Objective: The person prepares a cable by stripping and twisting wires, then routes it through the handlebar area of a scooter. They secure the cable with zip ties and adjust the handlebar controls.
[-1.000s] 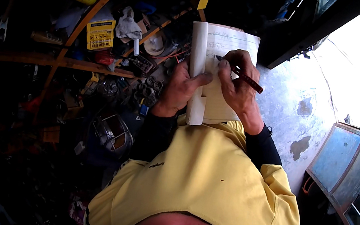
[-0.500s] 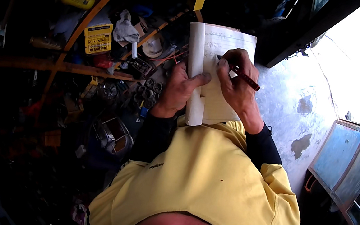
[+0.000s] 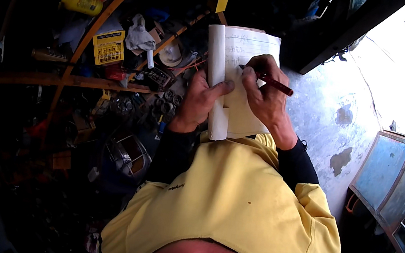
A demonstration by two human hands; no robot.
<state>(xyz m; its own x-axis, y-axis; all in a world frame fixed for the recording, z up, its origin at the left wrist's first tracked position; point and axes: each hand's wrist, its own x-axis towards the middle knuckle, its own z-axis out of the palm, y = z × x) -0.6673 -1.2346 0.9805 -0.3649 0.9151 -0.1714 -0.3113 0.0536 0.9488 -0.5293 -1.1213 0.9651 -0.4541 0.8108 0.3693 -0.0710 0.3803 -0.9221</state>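
A white notebook [image 3: 242, 52] with its pages folded back is held up in front of my chest. My left hand [image 3: 199, 99] grips its rolled left edge, thumb across the page. My right hand [image 3: 265, 91] rests on the page and holds a red pen [image 3: 275, 83], tip touching the paper near the upper middle. Faint handwriting shows on the top of the page. My yellow shirt with black sleeves fills the lower middle of the view.
A cluttered wooden shelf [image 3: 59, 80] at left holds a yellow bottle [image 3: 80, 3], a yellow box [image 3: 108, 46], a white rag [image 3: 139, 37] and metal parts. A grey concrete floor [image 3: 338, 96] lies at right, with a blue framed panel [image 3: 391, 179] leaning there.
The notebook and both hands have shifted slightly upward in view. The pen stays on the page, its tip moved a little to the left.
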